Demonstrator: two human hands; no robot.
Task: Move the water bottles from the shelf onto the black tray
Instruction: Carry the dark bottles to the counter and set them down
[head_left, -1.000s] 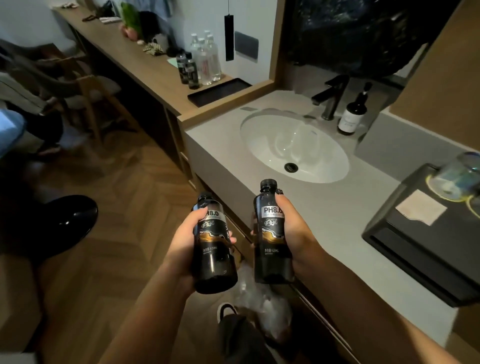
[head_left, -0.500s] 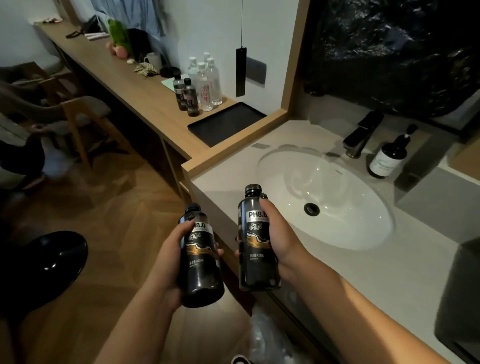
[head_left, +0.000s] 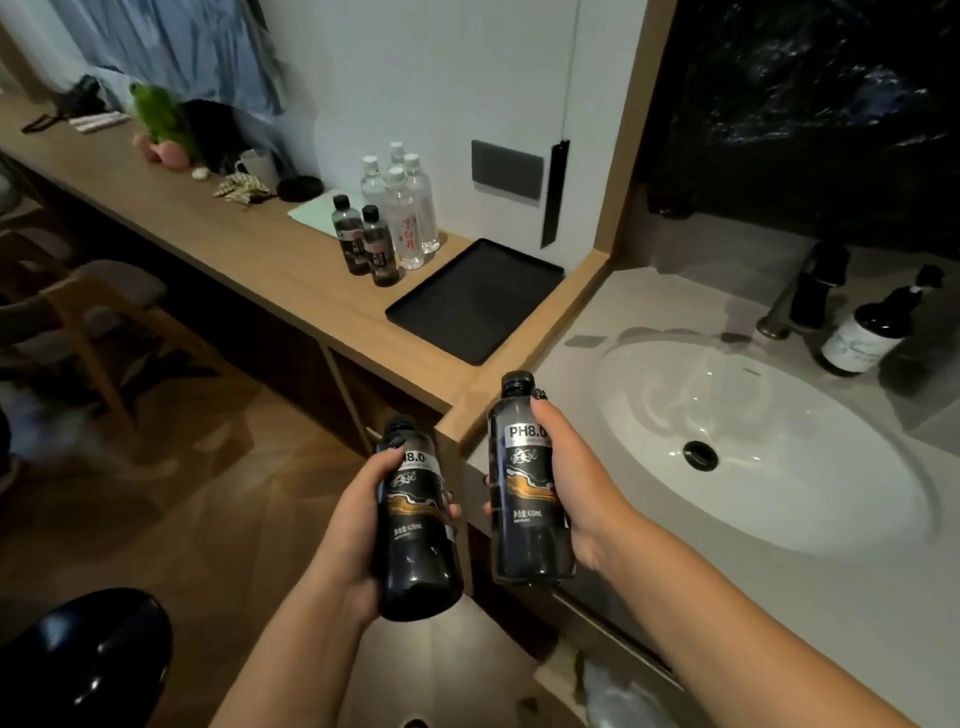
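The black tray (head_left: 475, 301) lies flat on the wooden desk (head_left: 223, 244), next to the wall. Nothing is in it. Just beside its left end stand two small dark bottles (head_left: 366, 244) and four clear water bottles (head_left: 408, 213) with white caps, packed close together.

The left hand (head_left: 363, 525) holds a dark bottle (head_left: 418, 525), fingers curled around its middle. It leans a little to the left. The right hand (head_left: 576, 488) grips another dark bottle (head_left: 527, 483), which stands straight up. Both bottles are black with black caps and a gray label that says PH8.0, with a gold swirl under it. They are held in the air in front of the desk, near each other but not touching, well apart from the tray.

To the right is a white sink (head_left: 753, 447) with a black drain, and a dark pump bottle (head_left: 867, 327) sits by the tap.
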